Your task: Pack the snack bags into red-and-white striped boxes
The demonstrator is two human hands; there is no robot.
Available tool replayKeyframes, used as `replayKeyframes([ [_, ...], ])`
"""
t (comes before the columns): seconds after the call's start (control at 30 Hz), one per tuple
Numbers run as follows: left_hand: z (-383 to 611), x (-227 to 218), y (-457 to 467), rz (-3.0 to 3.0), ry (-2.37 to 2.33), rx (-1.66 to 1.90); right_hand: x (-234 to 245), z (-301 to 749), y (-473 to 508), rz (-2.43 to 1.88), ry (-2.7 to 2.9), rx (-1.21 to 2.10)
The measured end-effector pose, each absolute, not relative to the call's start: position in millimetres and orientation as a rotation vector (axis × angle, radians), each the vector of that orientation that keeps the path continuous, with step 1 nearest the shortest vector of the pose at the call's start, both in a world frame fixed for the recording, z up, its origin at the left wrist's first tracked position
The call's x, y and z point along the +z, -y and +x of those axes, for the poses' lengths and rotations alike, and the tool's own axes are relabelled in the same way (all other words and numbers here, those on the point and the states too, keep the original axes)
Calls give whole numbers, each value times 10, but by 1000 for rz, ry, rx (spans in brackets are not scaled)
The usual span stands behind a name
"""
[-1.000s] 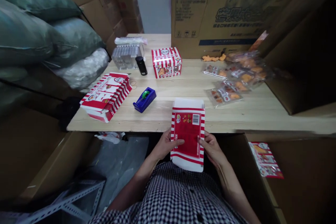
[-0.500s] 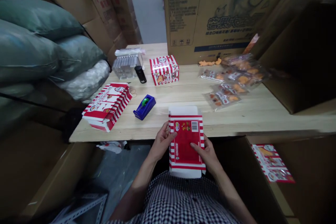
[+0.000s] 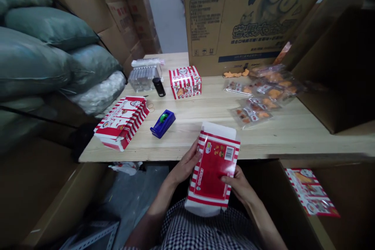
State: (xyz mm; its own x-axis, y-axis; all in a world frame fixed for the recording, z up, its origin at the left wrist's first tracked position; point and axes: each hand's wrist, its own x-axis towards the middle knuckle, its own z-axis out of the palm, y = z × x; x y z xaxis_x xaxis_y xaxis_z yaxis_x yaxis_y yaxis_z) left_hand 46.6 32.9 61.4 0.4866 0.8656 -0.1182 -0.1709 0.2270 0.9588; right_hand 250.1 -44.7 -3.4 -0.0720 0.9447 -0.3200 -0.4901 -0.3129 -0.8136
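Between my hands is a red-and-white striped carton (image 3: 211,168), tilted, its red back panel with a barcode facing up and a white flap sticking out at the top. My left hand (image 3: 187,164) lies against the carton's left edge, fingers along its side. On the other edge, my right hand (image 3: 238,185) grips with the thumb on the red panel and the fingers hidden beneath. Beyond the carton sits a blue tape dispenser (image 3: 163,124) with a green roll. A striped box (image 3: 122,121) lies at the table's left, and a closed striped box (image 3: 185,82) stands farther back.
Several clear packets (image 3: 252,115) of orange pieces lie on the right of the wooden table (image 3: 140,151). Behind stands a big printed cardboard box (image 3: 211,19). A black cylinder (image 3: 159,87) and a clear plastic container (image 3: 143,78) are at the back left. A flat printed carton (image 3: 312,192) lies low right.
The carton has tilted, its top swinging to the right, and looks more opened out than flat. My left hand has shifted to its side edge; my right hand has moved slightly right and down.
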Motion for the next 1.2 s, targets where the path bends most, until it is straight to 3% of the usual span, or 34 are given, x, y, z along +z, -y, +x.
replayKeyframes([
  [0.27,629,548,-393,1095,-787,1259,-2,2352,441,-1308,540,1307],
  [0.53,632,509,-388,983,-784,1114,-46,2267,461,-1382,606,1172],
  [0.63,630,461,-402,973,-824,1117,-20,2303,512,-1377,644,1212],
  [0.9,583,450,-383,883,-841,1064,278,2660,478,-886,642,1689],
  [1.2,464,318,-367,943,-902,989,236,2647,401,-991,747,1472],
])
